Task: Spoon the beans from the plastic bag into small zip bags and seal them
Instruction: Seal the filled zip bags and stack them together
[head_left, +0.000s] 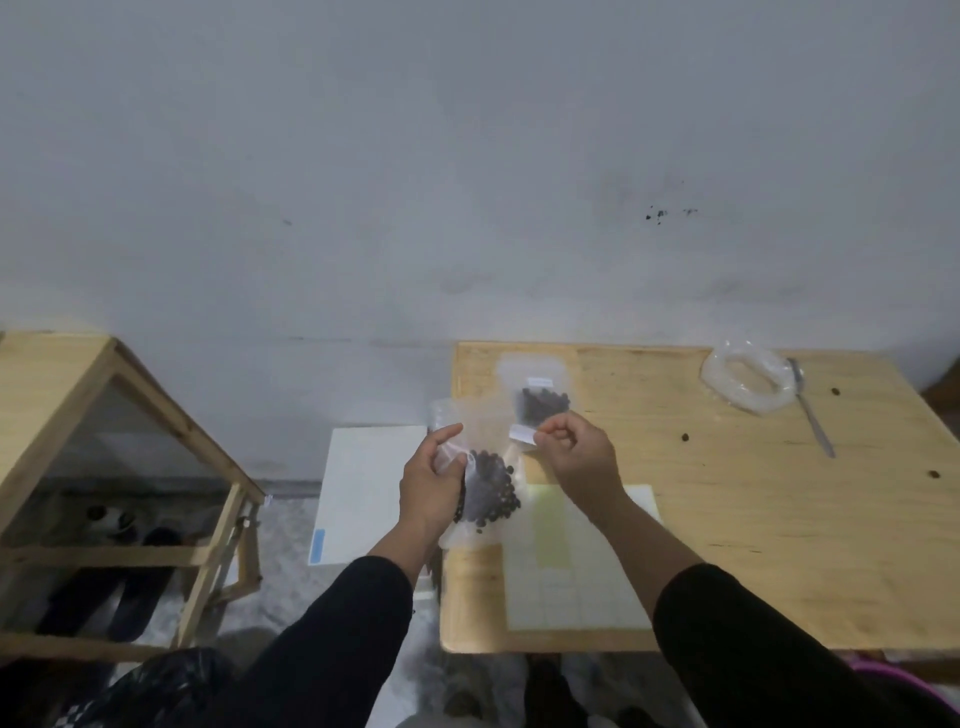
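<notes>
Nearest, the left hand (431, 478) gripped a small zip bag (485, 486) of dark beans above the wooden table's (727, 545) near-left edge; the right hand (574, 457) pinched its top strip. A second filled bag (540, 397) lay beyond.

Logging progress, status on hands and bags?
Both hands pinch held zip bag, beans inside. Filled bag on table. Spoon idle. Nothing blocking.

Single head-worn view, facing forward and down, near table (727, 519)
</notes>
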